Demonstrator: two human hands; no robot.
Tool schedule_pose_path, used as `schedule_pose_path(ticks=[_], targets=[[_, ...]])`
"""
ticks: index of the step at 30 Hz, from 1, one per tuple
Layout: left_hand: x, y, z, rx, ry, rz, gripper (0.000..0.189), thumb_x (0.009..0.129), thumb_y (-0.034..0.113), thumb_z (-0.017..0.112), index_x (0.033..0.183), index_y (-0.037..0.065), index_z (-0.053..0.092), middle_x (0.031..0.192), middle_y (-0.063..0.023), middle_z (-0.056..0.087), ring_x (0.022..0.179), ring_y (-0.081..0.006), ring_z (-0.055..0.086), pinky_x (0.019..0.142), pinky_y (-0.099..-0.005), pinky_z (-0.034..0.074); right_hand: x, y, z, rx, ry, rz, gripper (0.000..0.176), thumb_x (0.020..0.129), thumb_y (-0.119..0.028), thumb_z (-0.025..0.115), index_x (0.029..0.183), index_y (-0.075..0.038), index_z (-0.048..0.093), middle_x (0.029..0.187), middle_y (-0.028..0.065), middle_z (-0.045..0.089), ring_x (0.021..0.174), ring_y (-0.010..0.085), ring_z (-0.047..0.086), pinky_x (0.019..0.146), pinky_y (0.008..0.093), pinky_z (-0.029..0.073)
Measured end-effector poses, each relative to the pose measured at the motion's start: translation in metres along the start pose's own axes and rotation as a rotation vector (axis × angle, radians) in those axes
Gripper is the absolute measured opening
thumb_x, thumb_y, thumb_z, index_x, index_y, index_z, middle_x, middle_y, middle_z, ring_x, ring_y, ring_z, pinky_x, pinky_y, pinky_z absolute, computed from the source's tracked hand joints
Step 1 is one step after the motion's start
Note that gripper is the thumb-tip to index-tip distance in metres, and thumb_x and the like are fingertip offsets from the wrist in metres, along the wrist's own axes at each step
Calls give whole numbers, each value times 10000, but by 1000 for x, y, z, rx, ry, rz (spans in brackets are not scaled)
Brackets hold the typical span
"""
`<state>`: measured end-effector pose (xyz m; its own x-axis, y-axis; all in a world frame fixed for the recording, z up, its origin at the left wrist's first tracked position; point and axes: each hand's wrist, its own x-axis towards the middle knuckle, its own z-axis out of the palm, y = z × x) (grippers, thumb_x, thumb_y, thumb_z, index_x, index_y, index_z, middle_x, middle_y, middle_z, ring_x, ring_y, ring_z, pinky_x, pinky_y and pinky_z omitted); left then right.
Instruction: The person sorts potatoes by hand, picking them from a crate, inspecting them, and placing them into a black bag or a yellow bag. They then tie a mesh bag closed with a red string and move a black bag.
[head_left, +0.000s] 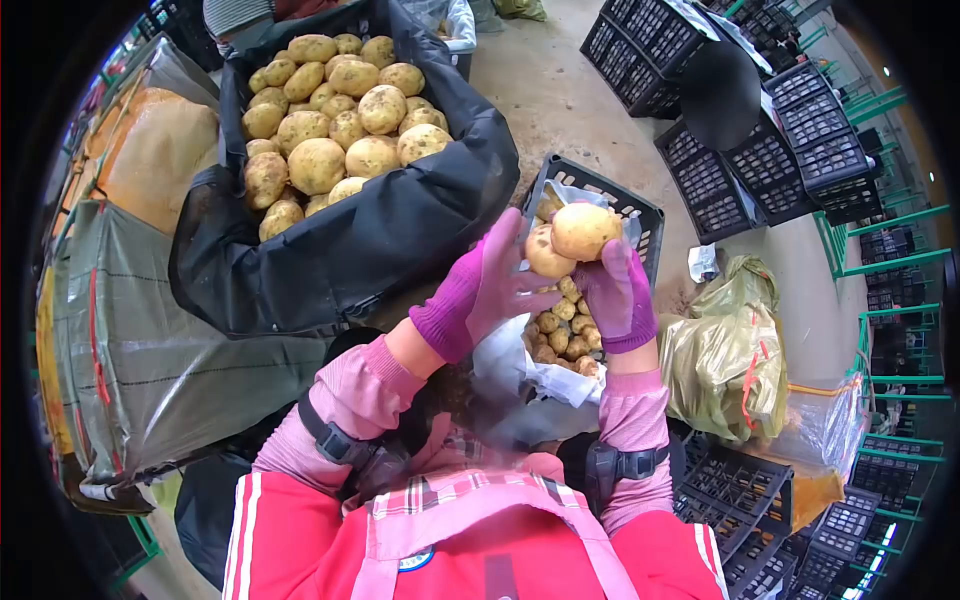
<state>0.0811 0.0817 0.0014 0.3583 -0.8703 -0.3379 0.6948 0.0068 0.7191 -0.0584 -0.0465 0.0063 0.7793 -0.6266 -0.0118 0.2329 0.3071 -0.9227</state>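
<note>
My left hand (487, 285), in a purple-cuffed glove, is open with its thumb up and fingers stretched toward two potatoes. My right hand (620, 298), gloved the same way, grips a large pale potato (588, 230) from its right side. A second potato (546, 254) sits against that one, between the two hands, close to my left fingertips. Below them stands a black plastic crate (645, 212) lined with pale sheeting. Small potatoes (565, 330) fill part of it, partly hidden by my hands and the held potatoes.
A black cloth-lined container (400, 225) heaped with large potatoes (318, 165) stands at left. Stacked black crates (805, 140) are at the upper right. Yellowish plastic sacks (725, 365) lie right of my crate. A green-grey covered stack (180, 350) rises at far left.
</note>
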Motion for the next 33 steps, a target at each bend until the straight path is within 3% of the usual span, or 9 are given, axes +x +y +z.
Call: schedule_pose_path(ticks=[4,6,10,13,14,20,25,29,33], targets=[[5,-9,-37,777,-73,817,568,1042,439,442,1449,53,347,1269,-142,575,1071,-229,625,951,-383,534,-9,-7,38,-52,-10,-189,745,780,-216,811,1405,4,470,1345,118,554,1253,230,536,1068,352,415],[1,-4,-50,964,-133,1119,581,1052,484,366,1389,14,416,1204,-134,613,1039,-203,642,929,-349,539,-13,-15,46,-266,-42,-260,784,773,-211,806,1427,13,436,1394,145,522,1309,244,494,1116,376,374],[-42,53,-31,141,-393,-173,565,1039,492,399,1315,8,493,1131,-102,629,960,-137,637,820,-288,542,-19,-20,68,-363,-137,-267,803,748,-113,781,1450,9,410,1448,151,481,1363,247,444,1153,381,329],[-41,44,-36,357,-372,249,586,1034,494,407,1352,6,475,1154,-90,624,986,-127,628,852,-267,519,-22,-17,88,-335,-153,-252,792,799,-144,767,1471,4,375,1465,158,453,1347,245,444,1123,369,351],[-43,48,-40,277,-449,124,602,1036,466,410,1403,-11,437,1211,-94,607,1035,-113,607,900,-260,495,-21,-10,90,-411,-116,-268,780,814,-157,760,1471,6,371,1461,159,456,1339,244,452,1114,365,359],[-54,53,-42,426,-393,319,613,1029,450,433,1445,2,384,1191,-91,599,958,-129,628,864,-291,514,-20,-8,125,-762,141,-506,429,978,-295,578,1246,40,592,1182,157,666,1112,231,625,990,347,460],[-66,65,-39,257,-458,180,620,1021,443,486,1450,10,375,1172,-89,601,941,-135,634,859,-301,518,-17,-26,133,-693,147,-369,585,1066,-437,366,1091,56,679,1103,148,706,1022,212,665,919,329,497],[-64,66,-42,198,-472,104,605,1026,423,502,1452,12,376,1178,-95,606,952,-135,631,851,-291,519,-17,-20,127,-480,176,-266,594,1057,-478,386,1264,41,588,1156,144,690,1081,207,645,948,325,492],[-50,53,-41,462,-359,494,606,1048,456,418,1448,2,390,1204,-110,609,960,-152,642,852,-295,528,-22,-8,122,-613,26,-344,631,1023,-459,472,1437,12,407,1390,186,545,1195,253,588,1021,340,445]])
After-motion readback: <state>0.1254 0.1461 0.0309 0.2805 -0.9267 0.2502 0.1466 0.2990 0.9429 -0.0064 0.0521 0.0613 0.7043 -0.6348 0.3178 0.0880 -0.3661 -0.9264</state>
